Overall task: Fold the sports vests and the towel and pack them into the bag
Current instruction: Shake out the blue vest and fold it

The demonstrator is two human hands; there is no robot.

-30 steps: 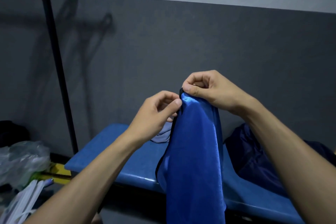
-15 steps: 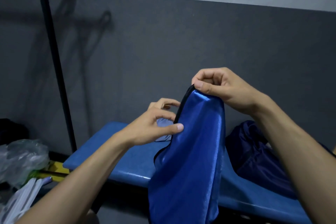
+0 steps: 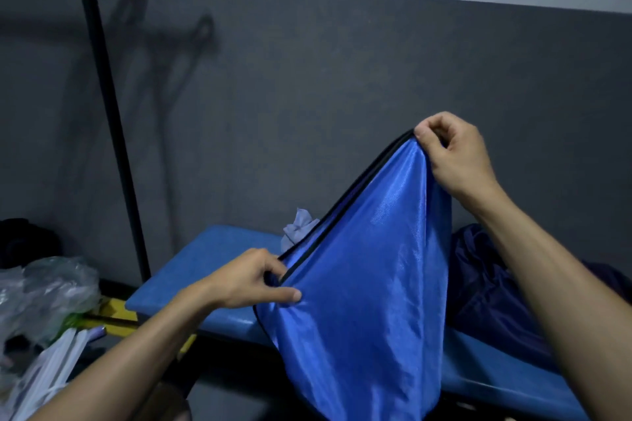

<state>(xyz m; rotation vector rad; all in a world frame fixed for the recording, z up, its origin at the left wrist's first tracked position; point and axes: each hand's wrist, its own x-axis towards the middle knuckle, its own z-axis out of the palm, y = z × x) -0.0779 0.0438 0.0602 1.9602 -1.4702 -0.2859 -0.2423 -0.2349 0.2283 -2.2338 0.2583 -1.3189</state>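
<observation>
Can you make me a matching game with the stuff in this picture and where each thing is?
Things:
1. blue vest
2. dark blue bag
3. plastic bag
4. black pole

Places:
A. low at the left, beside the bench
B. held up by both hands
C. standing upright against the grey wall
D. lying on the bench at the right

Pairs: 1-B, 2-D, 3-A, 4-C

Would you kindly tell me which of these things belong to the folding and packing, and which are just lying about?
Part of the job:
blue vest, held by the left hand and right hand
dark blue bag on the bench
pale cloth, perhaps the towel

Lying about:
plastic bag
black pole
</observation>
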